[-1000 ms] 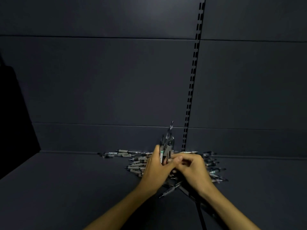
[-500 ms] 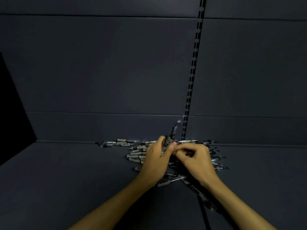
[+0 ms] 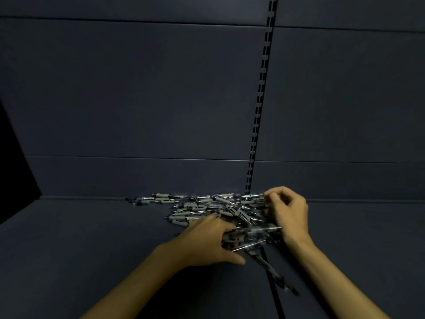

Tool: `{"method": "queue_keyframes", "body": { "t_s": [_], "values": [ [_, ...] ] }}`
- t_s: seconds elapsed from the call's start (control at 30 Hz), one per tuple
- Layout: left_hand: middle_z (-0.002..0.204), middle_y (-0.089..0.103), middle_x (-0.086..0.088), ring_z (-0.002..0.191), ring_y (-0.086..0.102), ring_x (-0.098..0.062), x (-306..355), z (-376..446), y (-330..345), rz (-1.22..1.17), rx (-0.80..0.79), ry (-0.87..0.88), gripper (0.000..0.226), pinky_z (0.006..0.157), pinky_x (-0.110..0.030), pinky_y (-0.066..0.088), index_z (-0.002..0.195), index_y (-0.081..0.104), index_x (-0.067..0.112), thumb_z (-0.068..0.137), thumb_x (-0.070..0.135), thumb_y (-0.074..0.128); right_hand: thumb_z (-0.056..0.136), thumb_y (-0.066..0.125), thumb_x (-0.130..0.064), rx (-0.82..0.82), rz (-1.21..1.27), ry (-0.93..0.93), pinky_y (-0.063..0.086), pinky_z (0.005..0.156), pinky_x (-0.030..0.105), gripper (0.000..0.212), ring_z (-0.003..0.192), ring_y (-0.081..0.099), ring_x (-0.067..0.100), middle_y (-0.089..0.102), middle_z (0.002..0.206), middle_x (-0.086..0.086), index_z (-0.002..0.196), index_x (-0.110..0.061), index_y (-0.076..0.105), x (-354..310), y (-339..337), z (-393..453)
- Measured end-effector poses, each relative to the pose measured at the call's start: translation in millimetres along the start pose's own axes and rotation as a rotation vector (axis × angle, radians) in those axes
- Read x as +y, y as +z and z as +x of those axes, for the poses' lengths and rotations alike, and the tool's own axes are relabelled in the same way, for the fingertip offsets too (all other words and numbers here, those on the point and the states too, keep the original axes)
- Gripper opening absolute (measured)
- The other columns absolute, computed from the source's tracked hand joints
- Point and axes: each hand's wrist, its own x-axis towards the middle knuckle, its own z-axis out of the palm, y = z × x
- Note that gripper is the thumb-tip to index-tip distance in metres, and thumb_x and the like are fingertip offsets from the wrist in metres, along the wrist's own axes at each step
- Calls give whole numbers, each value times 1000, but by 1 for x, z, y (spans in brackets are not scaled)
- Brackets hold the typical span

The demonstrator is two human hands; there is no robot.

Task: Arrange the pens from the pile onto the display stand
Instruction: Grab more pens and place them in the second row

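Note:
A pile of pens (image 3: 207, 209) with grey grips lies on the dark shelf floor against the back wall. My left hand (image 3: 207, 240) is low at the pile's front edge, its fingers curled round a bundle of pens (image 3: 250, 237) that lie sideways pointing right. My right hand (image 3: 288, 210) is over the pile's right side with curled fingers pinching a pen (image 3: 254, 196) near the back wall. No display stand is in view.
A slotted vertical upright (image 3: 261, 100) runs up the dark back panel just behind the pile. A few loose pens (image 3: 273, 275) trail toward me along a seam in the shelf floor. A dark side wall (image 3: 13, 169) stands at the left.
The bundle my left hand held upright has dropped and turned sideways at the pile's front. My right hand left the bundle and moved right and back onto the pile.

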Motion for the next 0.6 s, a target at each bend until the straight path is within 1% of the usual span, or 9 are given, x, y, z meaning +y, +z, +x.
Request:
{"method": "queue_keyframes", "body": {
  "t_s": [0.07, 0.13, 0.2, 0.27, 0.33, 0.43, 0.5, 0.57, 0.6],
  "values": [
    [75, 59, 9, 68, 53, -5, -2, 0, 2, 58, -3, 22, 31, 74, -34, 50, 82, 56, 31, 86, 59, 66, 90, 55, -1, 30, 36, 65, 53, 59, 34, 24, 56, 61, 13, 69, 70, 3, 76, -11, 73, 3, -3, 6],
    [74, 58, 8, 66, 52, -7, -1, 1, 4, 111, 13, 55, 25, 74, -33, 49, 85, 57, 26, 91, 51, 59, 90, 53, -2, 50, 70, 118, 52, 62, 39, 25, 57, 58, 16, 69, 71, 2, 76, -12, 73, 7, -6, 12],
    [77, 60, 5, 70, 53, -12, 2, 1, 7, 172, 28, 73, 23, 77, -33, 47, 88, 56, 23, 90, 46, 56, 91, 52, -3, 54, 79, 145, 52, 63, 40, 26, 57, 57, 16, 69, 71, 2, 77, -11, 73, 10, -7, 15],
    [79, 59, 3, 74, 53, -16, 3, 0, 8, 249, 47, 86, 25, 83, -35, 45, 91, 55, 23, 90, 47, 53, 92, 52, -3, 48, 63, 147, 51, 62, 37, 26, 58, 57, 16, 69, 72, 2, 78, -11, 73, 11, -7, 15],
    [82, 57, 3, 76, 54, -18, 4, 0, 9, 290, 64, 105, 28, 84, -35, 45, 96, 53, 21, 92, 49, 52, 91, 52, -4, 44, 53, 144, 50, 60, 34, 26, 58, 58, 17, 69, 73, 3, 78, -11, 73, 12, -6, 14],
    [92, 56, 4, 81, 53, -15, 4, 1, 9, 298, 115, 153, 29, 78, -33, 44, 102, 52, 21, 96, 49, 54, 92, 52, -4, 50, 63, 147, 48, 53, 27, 26, 57, 58, 16, 69, 75, 4, 79, -11, 73, 12, -7, 16],
    [95, 54, 8, 81, 48, -9, 4, 2, 11, 309, 184, 201, 29, 71, -29, 37, 106, 55, 23, 97, 50, 54, 93, 51, -3, 61, 78, 146, 45, 47, 21, 26, 55, 57, 15, 68, 75, 5, 79, -11, 72, 10, -9, 17],
    [96, 49, 10, 79, 44, -6, 3, 2, 13, 286, 258, 257, 26, 69, -26, 32, 104, 58, 23, 98, 47, 53, 93, 51, -3, 61, 87, 147, 44, 44, 19, 26, 56, 56, 16, 68, 75, 5, 80, -10, 72, 10, -10, 17],
    [95, 50, 10, 77, 44, -5, 2, 2, 15, 257, 291, 285, 23, 67, -25, 31, 101, 60, 22, 97, 44, 52, 93, 51, -3, 60, 89, 148, 44, 44, 19, 26, 56, 56, 16, 68, 75, 4, 80, -9, 72, 9, -10, 17]
  ]
}}
